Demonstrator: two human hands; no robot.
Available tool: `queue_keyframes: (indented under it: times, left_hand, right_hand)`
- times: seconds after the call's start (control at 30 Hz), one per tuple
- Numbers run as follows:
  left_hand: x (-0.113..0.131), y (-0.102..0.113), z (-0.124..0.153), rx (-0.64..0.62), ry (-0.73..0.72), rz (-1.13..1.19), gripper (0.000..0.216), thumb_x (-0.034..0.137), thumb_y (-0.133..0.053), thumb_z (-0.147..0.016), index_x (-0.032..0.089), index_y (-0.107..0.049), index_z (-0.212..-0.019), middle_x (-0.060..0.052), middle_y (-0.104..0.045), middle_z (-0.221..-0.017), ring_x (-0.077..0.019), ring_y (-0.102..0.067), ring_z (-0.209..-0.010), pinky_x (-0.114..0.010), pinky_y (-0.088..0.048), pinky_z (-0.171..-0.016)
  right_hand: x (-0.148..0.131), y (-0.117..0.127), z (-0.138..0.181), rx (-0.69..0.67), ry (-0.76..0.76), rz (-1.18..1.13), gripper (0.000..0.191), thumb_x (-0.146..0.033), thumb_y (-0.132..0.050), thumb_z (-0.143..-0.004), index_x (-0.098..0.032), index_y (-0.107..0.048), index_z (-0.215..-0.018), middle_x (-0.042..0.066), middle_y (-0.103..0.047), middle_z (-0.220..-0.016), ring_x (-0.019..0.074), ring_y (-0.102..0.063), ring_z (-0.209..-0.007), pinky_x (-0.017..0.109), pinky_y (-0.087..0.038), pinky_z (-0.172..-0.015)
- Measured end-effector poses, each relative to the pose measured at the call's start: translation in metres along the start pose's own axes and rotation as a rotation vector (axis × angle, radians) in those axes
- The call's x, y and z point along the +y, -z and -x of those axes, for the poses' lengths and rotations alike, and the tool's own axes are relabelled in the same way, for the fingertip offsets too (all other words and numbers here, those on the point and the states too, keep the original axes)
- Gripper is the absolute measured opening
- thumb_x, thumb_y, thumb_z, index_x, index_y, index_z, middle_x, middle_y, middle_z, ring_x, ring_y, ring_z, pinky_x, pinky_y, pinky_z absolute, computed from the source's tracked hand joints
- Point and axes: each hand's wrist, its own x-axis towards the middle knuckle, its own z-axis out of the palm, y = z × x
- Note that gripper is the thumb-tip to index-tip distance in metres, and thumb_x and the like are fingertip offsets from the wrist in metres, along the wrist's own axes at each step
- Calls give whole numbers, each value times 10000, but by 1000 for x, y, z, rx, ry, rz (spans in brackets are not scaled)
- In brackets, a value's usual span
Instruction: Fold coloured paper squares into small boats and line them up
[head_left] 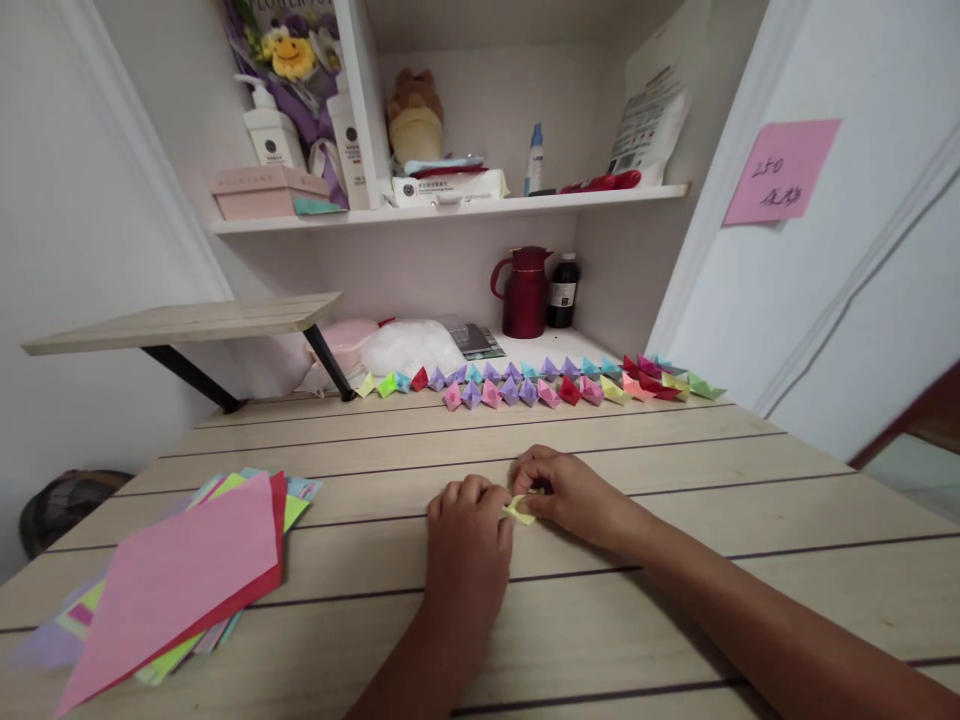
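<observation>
Yellow paper, in the head view, was on the worktop between both hands, small and apparently part-folded. The right hand pinched it between its fingers; the left hand had its fingers curled at the other end, whether gripping I could not tell. Boats stood finished along the back; sheets piled at left lay unfolded. A riser bounded the boats' left end, with a jug and bottle behind.

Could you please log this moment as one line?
left hand: at yellow paper; right hand: pinching it; beyond: folded paper boats; left side: coloured sheets
</observation>
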Motion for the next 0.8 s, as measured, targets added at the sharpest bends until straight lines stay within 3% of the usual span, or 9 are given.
queue_keyframes:
  times: [0.27,0.37,0.43,0.63,0.8]
  left_hand:
    - [-2,0,-5,2,10,22,150,171,-559,-827,275,-658,-870,6,-636,-1005,-200,-528,-948,-346,-350,-793]
    - [-3,-1,-6,23,27,34,142,163,-562,-822,265,-660,-843,6,-641,-987,-198,-535,-942,-343,-353,-791]
    - [-4,-3,-7,36,41,52,141,160,-559,-821,259,-660,-832,4,-645,-972,-196,-542,-938,-341,-354,-794]
    - [-6,-3,-8,47,105,118,169,141,-541,-820,256,-664,-820,5,-656,-965,-194,-557,-948,-344,-354,-814]
    - [-8,-4,-6,56,102,163,100,198,-639,-764,253,-643,-848,9,-656,-995,-206,-557,-979,-364,-346,-852]
  right_hand:
    - [2,20,4,-210,81,-91,126,-212,-626,-795,-223,-715,-883,50,-605,-1081,183,-597,-941,314,-459,-874]
    - [2,25,7,-288,109,-64,313,-213,-724,-704,-244,-688,-1013,43,-582,-1148,192,-586,-973,310,-460,-869]
    - [3,23,7,-253,122,-33,363,-178,-741,-664,-244,-677,-1015,41,-586,-1149,198,-583,-976,313,-459,-861]
    - [3,12,6,-84,94,-87,57,-221,-643,-781,-215,-687,-818,39,-658,-970,191,-612,-887,316,-465,-822]
    - [0,9,6,-23,50,-106,83,-260,-614,-807,-204,-675,-799,28,-678,-864,187,-614,-805,298,-454,-745]
